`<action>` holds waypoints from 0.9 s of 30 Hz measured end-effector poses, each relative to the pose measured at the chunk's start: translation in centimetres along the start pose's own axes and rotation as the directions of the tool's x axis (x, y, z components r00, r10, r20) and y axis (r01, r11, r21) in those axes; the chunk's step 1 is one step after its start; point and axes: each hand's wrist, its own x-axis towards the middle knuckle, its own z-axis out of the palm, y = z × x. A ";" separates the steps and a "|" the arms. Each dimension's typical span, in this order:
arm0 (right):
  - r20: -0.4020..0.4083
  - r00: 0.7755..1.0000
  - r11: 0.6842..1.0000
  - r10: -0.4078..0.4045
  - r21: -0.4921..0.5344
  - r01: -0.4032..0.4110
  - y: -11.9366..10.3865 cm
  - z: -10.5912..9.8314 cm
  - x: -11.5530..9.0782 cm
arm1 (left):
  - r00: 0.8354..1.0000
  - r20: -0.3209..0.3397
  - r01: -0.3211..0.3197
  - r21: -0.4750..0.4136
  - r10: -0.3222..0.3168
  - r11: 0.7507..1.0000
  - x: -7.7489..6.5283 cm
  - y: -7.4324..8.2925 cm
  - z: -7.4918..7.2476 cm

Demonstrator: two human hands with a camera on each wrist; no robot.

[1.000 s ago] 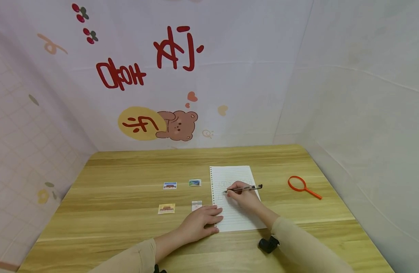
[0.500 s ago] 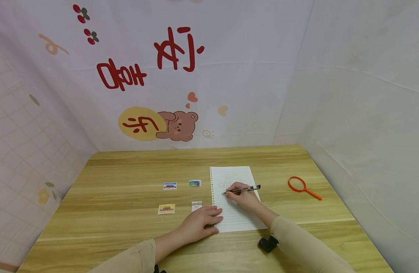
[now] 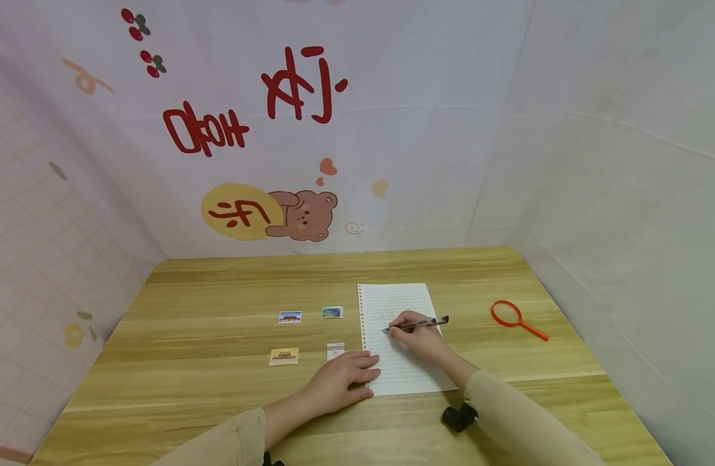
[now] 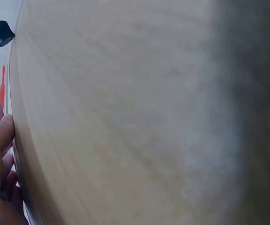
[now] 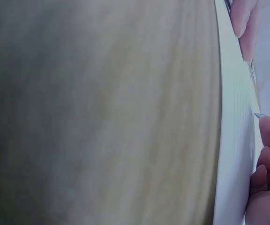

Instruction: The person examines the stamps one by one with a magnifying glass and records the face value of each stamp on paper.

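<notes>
My right hand (image 3: 420, 336) pinches a dark pen (image 3: 418, 323), its tip down on a lined sheet of paper (image 3: 401, 375). Handwritten marks run along a line near the upper part of the sheet, with a shorter row starting below. In the right wrist view the pen tip (image 5: 260, 115) shows beside the fingers, against the sheet seen edge-on. My left hand (image 3: 341, 382) lies with spread fingers on the sheet's lower left edge. Close to it is a grey-white stamp-like card (image 3: 335, 350), partly behind the hand.
Small picture cards lie to the left: a red-building card (image 3: 290, 317), a blue-green card (image 3: 332, 312) and a yellow card (image 3: 284, 356). An orange-red magnifying glass (image 3: 519, 320) rests on the right of the wooden table (image 3: 217, 285). Printed cloth walls surround the table.
My right hand and the pen shift very slightly, first left and then back to the right, along the second row of writing. The left hand stays in place.
</notes>
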 end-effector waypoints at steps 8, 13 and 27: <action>-0.003 0.998 0.996 0.069 0.064 -0.068 0.2 -0.5 -0.2 | 1.000 -0.006 -0.009 0.000 0.009 1.000 0.0 0.0 0.0; 0.023 0.998 0.992 0.066 0.106 -0.068 0.1 -0.7 -0.4 | 1.000 -0.012 -0.009 0.009 0.009 1.000 0.0 0.0 0.1; 0.020 0.999 0.998 0.039 0.056 -0.040 0.7 -0.3 -0.5 | 1.000 -0.009 -0.008 0.018 0.008 1.000 0.0 -0.2 0.5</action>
